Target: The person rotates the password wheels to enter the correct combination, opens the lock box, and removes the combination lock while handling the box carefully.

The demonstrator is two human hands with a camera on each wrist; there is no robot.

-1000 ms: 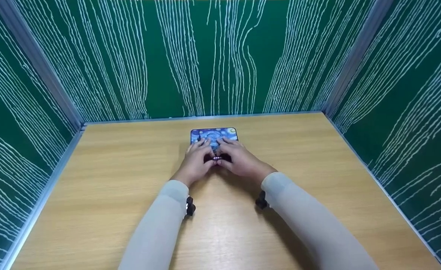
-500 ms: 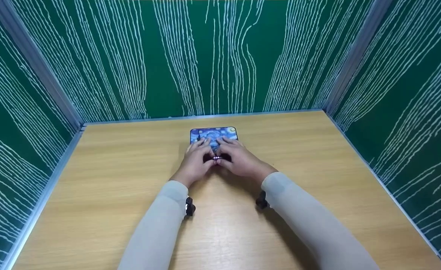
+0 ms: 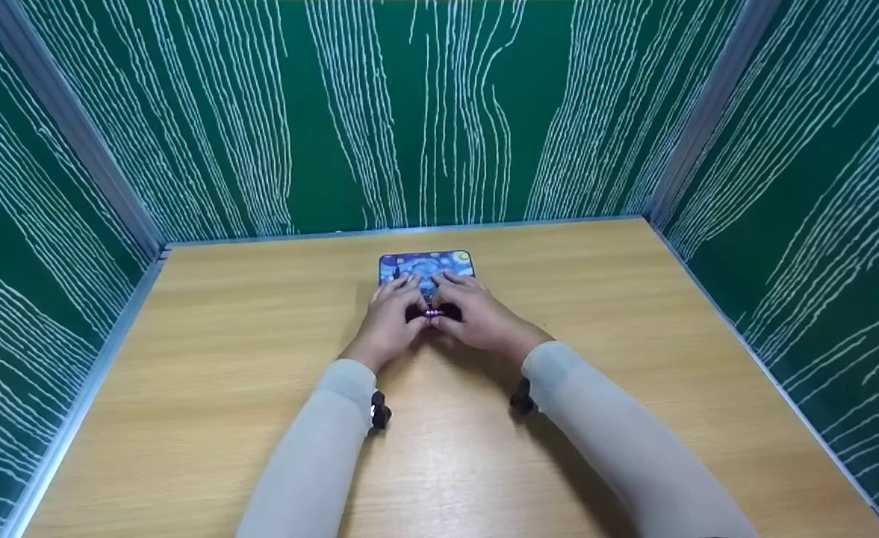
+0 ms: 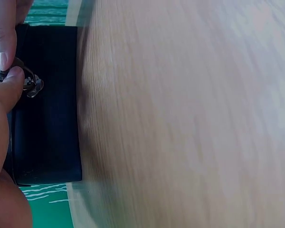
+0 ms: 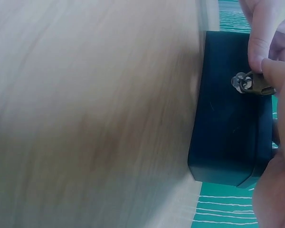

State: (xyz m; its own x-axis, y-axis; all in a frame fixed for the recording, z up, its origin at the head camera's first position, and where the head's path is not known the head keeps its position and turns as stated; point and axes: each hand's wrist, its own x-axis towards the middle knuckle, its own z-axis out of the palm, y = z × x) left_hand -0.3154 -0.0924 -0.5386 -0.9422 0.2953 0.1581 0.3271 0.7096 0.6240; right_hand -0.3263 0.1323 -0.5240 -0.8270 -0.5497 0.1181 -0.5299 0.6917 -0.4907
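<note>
A box (image 3: 428, 264) with a blue, painted swirling-sky lid sits near the back of the table. Its dark front wall (image 5: 223, 128) carries a small metal hasp (image 5: 238, 82). A brass-coloured combination padlock (image 5: 261, 86) hangs from that hasp, turned up at the lid's front edge. My left hand (image 3: 390, 317) pinches the padlock from the left with its thumb (image 4: 13, 80), its other fingers lying over the lid. From the right my right hand (image 3: 484, 317) pinches it too, thumbtips almost meeting. The hands cover much of the lid and part of the padlock.
The wooden table (image 3: 245, 403) runs toward me under both forearms. Green panels (image 3: 342, 179) with white wavy lines stand at the back and both sides, joined by grey metal posts (image 3: 708, 112). A dark wrist device (image 3: 380, 410) sits under each sleeve.
Both hands stay at the padlock, and the box keeps its place. The head view has shifted very slightly; any small finger movement is too slight to see.
</note>
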